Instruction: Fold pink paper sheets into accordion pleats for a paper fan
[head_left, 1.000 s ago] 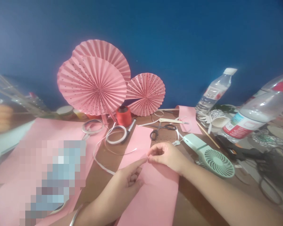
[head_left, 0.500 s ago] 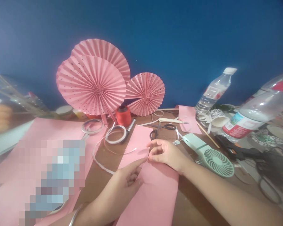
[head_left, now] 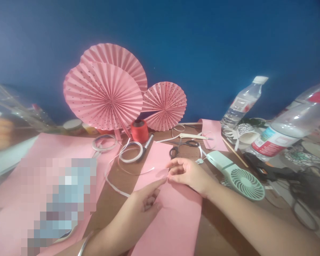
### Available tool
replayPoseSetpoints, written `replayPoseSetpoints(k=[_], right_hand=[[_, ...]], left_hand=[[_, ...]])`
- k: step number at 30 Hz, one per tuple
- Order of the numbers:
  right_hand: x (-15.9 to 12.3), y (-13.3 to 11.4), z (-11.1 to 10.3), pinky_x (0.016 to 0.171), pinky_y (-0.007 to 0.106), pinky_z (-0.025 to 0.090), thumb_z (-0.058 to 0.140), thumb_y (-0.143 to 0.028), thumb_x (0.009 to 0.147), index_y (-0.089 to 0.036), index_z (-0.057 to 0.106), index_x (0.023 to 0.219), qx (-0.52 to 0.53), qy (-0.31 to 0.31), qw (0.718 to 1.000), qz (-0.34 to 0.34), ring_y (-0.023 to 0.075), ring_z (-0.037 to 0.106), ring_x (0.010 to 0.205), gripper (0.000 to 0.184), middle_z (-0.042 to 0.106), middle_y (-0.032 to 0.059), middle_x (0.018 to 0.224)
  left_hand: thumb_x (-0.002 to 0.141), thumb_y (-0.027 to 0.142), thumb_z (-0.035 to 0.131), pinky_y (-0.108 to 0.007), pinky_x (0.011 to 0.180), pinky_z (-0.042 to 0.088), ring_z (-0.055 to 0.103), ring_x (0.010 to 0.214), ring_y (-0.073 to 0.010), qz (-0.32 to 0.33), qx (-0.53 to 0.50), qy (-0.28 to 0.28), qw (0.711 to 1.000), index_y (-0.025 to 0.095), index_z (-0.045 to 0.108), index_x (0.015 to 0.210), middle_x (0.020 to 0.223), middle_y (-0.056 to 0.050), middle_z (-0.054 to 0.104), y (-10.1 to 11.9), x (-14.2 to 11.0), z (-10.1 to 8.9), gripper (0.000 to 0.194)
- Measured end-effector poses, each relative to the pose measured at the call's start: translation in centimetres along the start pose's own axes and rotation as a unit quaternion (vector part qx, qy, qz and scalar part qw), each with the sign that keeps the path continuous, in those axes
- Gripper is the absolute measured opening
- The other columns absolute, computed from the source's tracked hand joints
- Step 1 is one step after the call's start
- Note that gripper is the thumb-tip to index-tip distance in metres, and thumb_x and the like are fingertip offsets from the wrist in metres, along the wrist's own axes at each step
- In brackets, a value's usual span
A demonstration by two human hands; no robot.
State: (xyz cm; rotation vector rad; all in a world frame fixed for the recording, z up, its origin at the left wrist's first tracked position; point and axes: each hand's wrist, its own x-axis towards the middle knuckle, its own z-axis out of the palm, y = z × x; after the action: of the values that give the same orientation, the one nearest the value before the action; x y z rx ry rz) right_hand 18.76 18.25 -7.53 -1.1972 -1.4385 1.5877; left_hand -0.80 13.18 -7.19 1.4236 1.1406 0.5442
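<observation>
A long pink paper strip [head_left: 173,220] lies on the brown table [head_left: 216,231] under both hands. My right hand [head_left: 189,176] pinches a small pink paper piece [head_left: 162,173] by its edge, thumb against fingers, just above the strip. Coming from the left, my left hand [head_left: 145,201] stretches its index finger to the right fingertips and touches the piece's lower edge. Its thumb stands apart and the other fingers are loosely curled. Fingers hide the exact contact. Black-handled scissors [head_left: 174,152] lie just beyond my right hand.
Pleated pink paper fans [head_left: 104,96] lean against the blue wall. Red thread spool [head_left: 140,131], white tape roll [head_left: 131,153] and craft knife [head_left: 193,136] lie ahead. A mint handheld fan [head_left: 246,183] and plastic bottles [head_left: 277,137] stand right. Larger pink sheets [head_left: 58,145] and a blurred-out object lie left.
The small paper piece has turned slightly, so more of it shows beside the right fingertips. My right hand has shifted slightly; the left hand has stayed nearly still.
</observation>
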Motion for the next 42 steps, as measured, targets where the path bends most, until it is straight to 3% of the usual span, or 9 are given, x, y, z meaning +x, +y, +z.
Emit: replayPoseSetpoints(k=[18, 24, 30, 37, 42], right_hand=[[0.1, 0.1, 0.0, 0.069, 0.026, 0.045, 0.069, -0.022, 0.062, -0.018, 0.06, 0.091, -0.004, -0.001, 1.0, -0.009, 0.0139, 0.06, 0.071, 0.03, 0.064, 0.0005, 0.074], [0.0, 0.0, 0.0, 0.068, 0.025, 0.044, 0.061, -0.026, 0.071, -0.016, 0.065, 0.079, -0.113, -0.018, 0.992, -0.052, 0.0155, 0.058, 0.074, 0.014, 0.066, 0.0032, 0.078], [0.1, -0.3, -0.3, 0.066, 0.025, 0.042, 0.059, -0.027, 0.072, -0.016, 0.065, 0.071, -0.161, 0.003, 0.984, -0.079, 0.0162, 0.057, 0.071, 0.012, 0.066, 0.0017, 0.072], [1.0, -0.8, -3.5, 0.068, 0.027, 0.04, 0.061, -0.027, 0.068, -0.016, 0.062, 0.066, -0.146, 0.071, 0.983, -0.081, 0.0157, 0.056, 0.067, 0.011, 0.063, 0.0005, 0.068], [1.6, -0.2, -7.0, 0.065, 0.028, 0.04, 0.064, -0.03, 0.065, -0.016, 0.061, 0.067, -0.088, 0.125, 0.985, -0.078, 0.0142, 0.053, 0.063, 0.015, 0.06, -0.0004, 0.065]], left_hand=[[0.076, 0.019, 0.048, -0.024, 0.069, 0.043, 0.053, 0.077, -0.0136, 0.004, 0.0, 0.005, 1.0, 0.022, 0.041, 0.128, 0.088, -0.002, 0.059, 0.0, 0.0, -0.1, 0.052], [0.078, 0.017, 0.046, -0.025, 0.072, 0.043, 0.052, 0.078, -0.0129, 0.003, 0.028, 0.006, 1.0, 0.024, 0.039, 0.129, 0.086, 0.0, 0.057, -0.3, 0.0, -0.2, 0.052], [0.077, 0.016, 0.045, -0.023, 0.073, 0.043, 0.054, 0.081, -0.0128, 0.004, 0.011, -0.012, 1.0, 0.024, 0.038, 0.129, 0.089, 0.0, 0.057, -0.1, 0.1, -0.2, 0.053], [0.073, 0.013, 0.048, -0.023, 0.077, 0.044, 0.057, 0.086, -0.0127, 0.009, 0.024, -0.026, 0.999, 0.026, 0.04, 0.128, 0.095, 0.001, 0.061, 0.4, -0.2, -0.2, 0.056], [0.07, 0.012, 0.052, -0.025, 0.089, 0.041, 0.055, 0.1, -0.0151, 0.027, 0.033, 0.016, 0.999, 0.026, 0.05, 0.119, 0.107, 0.001, 0.061, 0.5, 0.1, -0.3, 0.051]])
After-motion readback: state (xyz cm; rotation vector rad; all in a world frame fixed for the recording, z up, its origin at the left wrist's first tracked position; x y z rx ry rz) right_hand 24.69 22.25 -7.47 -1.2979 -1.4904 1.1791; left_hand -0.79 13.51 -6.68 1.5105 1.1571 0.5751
